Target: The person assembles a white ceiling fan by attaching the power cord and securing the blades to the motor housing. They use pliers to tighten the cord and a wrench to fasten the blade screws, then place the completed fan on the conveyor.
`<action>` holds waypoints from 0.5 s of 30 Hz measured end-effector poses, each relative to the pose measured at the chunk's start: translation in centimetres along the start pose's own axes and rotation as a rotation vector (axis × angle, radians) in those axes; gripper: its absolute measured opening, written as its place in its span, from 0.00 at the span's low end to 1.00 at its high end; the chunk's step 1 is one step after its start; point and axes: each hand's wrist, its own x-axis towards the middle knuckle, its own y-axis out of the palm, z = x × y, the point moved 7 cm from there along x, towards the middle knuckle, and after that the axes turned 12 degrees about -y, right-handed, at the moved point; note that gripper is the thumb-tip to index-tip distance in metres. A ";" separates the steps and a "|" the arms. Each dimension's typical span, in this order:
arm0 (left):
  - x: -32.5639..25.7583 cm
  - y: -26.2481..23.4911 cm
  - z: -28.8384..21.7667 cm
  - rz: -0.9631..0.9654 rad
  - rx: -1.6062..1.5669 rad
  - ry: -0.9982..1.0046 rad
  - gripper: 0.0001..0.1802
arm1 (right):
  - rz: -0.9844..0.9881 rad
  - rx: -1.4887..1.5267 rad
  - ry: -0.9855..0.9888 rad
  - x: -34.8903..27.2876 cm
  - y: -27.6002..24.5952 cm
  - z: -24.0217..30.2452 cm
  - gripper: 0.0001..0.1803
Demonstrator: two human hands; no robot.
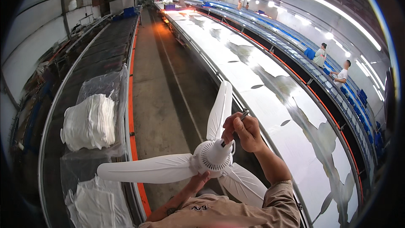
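Note:
A white three-bladed ceiling fan [217, 156] hangs before me, its round vented hub and stem tilted upward. Under the hub's near side my left hand [199, 182] supports the fan, its fingers partly hidden by the housing. Above, my right hand [247, 133] is closed at the top of the stem. A small grey metal piece [244, 114] sticks out between its thumb and fingers, its exact kind too small to tell. A short dark part shows at the stem tip below the fingers.
To the left, a long dark table [95, 55] bears stacks of white fabric [90, 122] on clear plastic. On the right runs a long table with white printed sheets [270, 105]. Between them lies a concrete aisle [158, 67]. Two people [339, 76] work at far-right tables.

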 end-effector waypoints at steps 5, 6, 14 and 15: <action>8.3 -7.0 -10.3 -0.081 -0.037 -0.005 0.26 | -0.068 0.080 0.095 10.5 -1.3 -10.9 0.23; 10.1 -7.1 -13.0 -0.057 -0.026 0.043 0.27 | -0.085 0.082 0.097 12.6 -1.7 -13.2 0.23; 26.8 -16.0 -32.0 -0.126 -0.046 0.094 0.35 | -0.035 0.198 0.022 31.9 -5.2 -30.6 0.24; 28.8 -16.9 -34.9 -0.124 -0.046 0.115 0.35 | -0.016 0.213 0.037 34.9 -5.4 -33.0 0.24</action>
